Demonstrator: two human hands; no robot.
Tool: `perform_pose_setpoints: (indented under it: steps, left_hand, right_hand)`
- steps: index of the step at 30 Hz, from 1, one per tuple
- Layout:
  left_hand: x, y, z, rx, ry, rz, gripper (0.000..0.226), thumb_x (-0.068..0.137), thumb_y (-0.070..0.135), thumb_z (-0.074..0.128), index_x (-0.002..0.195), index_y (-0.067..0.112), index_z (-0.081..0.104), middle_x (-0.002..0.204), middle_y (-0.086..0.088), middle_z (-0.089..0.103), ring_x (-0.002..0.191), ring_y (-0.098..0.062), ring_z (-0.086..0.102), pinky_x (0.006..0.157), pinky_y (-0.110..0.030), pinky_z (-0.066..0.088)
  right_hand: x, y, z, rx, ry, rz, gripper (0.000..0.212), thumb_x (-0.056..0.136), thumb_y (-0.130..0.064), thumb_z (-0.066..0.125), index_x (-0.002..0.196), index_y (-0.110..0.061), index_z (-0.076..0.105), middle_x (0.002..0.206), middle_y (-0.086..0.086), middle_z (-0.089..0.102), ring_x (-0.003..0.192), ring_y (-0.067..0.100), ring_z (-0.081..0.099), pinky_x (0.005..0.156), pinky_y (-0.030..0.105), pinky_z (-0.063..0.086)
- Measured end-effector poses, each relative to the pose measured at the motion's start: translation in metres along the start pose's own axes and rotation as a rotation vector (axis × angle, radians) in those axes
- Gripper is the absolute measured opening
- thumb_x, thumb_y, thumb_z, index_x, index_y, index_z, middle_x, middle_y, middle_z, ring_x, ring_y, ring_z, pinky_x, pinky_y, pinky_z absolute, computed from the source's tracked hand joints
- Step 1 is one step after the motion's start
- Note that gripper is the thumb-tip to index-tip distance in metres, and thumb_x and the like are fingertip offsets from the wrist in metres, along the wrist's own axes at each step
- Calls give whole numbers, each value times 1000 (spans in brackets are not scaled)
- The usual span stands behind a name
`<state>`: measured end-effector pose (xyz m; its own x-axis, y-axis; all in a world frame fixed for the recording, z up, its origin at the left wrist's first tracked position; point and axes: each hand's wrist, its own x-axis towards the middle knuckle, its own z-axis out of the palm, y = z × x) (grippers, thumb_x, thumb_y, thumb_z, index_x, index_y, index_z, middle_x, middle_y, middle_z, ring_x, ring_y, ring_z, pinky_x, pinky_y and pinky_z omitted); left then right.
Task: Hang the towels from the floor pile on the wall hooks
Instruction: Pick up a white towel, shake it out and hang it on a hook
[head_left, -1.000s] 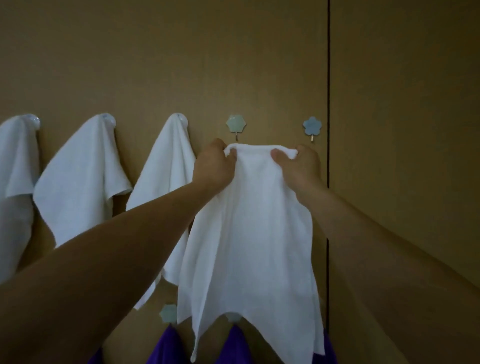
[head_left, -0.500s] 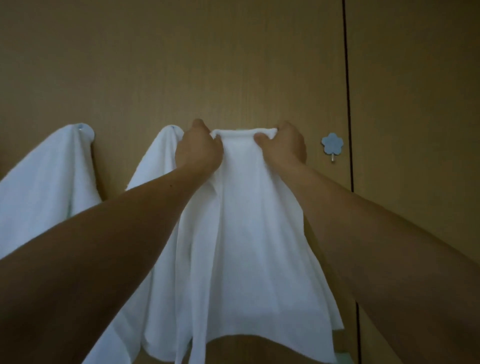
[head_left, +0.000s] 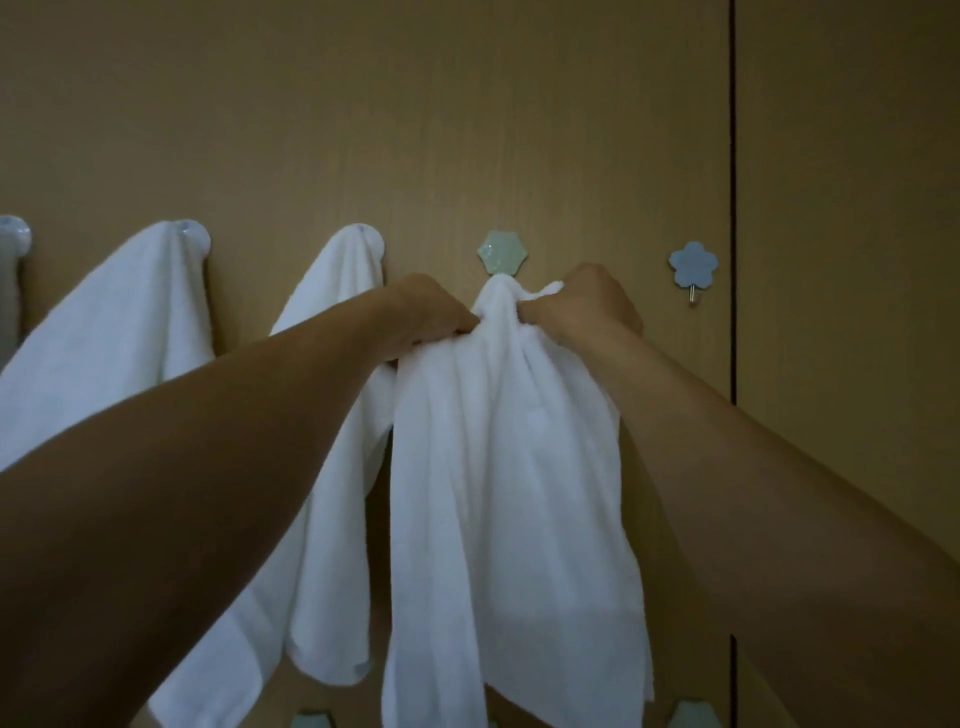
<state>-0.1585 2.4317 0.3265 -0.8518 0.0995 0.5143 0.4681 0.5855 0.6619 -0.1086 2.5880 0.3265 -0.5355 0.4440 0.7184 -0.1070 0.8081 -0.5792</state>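
The left hand and right hand each pinch the white towel at its bunched top, at 6 o'clock of the green hook. Seat the fold fully over the hook before letting go.

No word, number, brand or sign can be read. The white towel at centre, the green hook at 12 o'clock and the blue hook at 2 o'clock are plain.
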Motion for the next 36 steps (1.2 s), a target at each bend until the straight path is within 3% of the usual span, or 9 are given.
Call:
perform_pose_setpoints:
  steps: [5, 7, 9, 14, 18, 22, 28, 33, 36]
  left_hand:
    - [-7, -1, 9, 434, 490, 400, 58, 71, 51, 71, 110, 16, 46, 100, -3, 54, 86, -23, 54, 64, -32, 39]
    - [-8, -1, 13, 643, 638, 664, 49, 80, 46, 61, 118, 19, 49, 112, -9, 51, 101, -30, 49, 75, -39, 38]
    - [-4, -4, 15, 670, 565, 772, 31, 88, 36, 54, 109, 14, 60, 107, -11, 55, 97, -31, 50, 71, -36, 33]
    - [7, -3, 19, 232, 370, 641, 16, 91, 20, 49, 76, 17, 47, 82, -1, 42, 74, -21, 46, 58, -27, 26]
    - [19, 5, 7, 86, 459, 573, 8, 88, 13, 47, 91, 15, 54, 93, -3, 51, 79, -18, 47, 68, -28, 31]
    - [23, 18, 4, -55, 462, 554, 9, 88, 12, 44, 94, 19, 48, 76, 12, 48, 64, -2, 44, 52, -17, 27]
    - [29, 0, 14, -86, 531, 552, 22, 89, 32, 53, 104, 19, 45, 87, 9, 55, 75, -12, 50, 60, -27, 33]
    - [31, 0, 13, 231, 690, 746, 12, 92, 22, 47, 100, 13, 50, 89, -7, 55, 68, -29, 53, 54, -29, 26]
    - [28, -11, 20, 420, 671, 881, 19, 90, 26, 47, 106, 16, 51, 81, -1, 38, 52, -16, 39, 47, -24, 16]
  right_hand:
    - [-13, -2, 16, -345, 453, -347, 44, 79, -43, 69, 116, -24, 54, 122, 5, 47, 113, 26, 42, 87, 34, 28]
    - [-15, -2, 19, -317, 454, -484, 29, 87, -35, 61, 115, -26, 58, 118, 3, 49, 110, 25, 43, 89, 33, 28]
    - [-12, 1, 22, -261, 348, -500, 23, 91, -32, 55, 112, -25, 64, 113, 4, 55, 109, 26, 47, 90, 34, 34]
    - [-1, 7, 18, -139, 229, -450, 20, 93, -27, 54, 103, -23, 71, 104, 4, 68, 103, 27, 56, 90, 38, 44]
    - [9, 3, 10, 46, 241, -371, 16, 94, -27, 54, 99, -17, 64, 102, 2, 67, 97, 23, 60, 83, 34, 46]
    - [20, -7, 2, 71, 258, -324, 15, 96, -24, 49, 104, -13, 57, 105, 6, 65, 93, 24, 59, 78, 37, 48]
    - [23, -13, 2, -108, 293, -433, 13, 91, -18, 52, 102, -18, 59, 94, 0, 66, 84, 21, 60, 68, 30, 43]
    - [23, -13, 9, -149, 372, -574, 17, 92, -12, 48, 103, -19, 58, 90, 3, 64, 79, 24, 59, 65, 33, 45]
    - [22, -2, 18, -197, 319, -674, 18, 94, -19, 46, 103, -20, 62, 92, 2, 55, 73, 22, 53, 61, 32, 39]
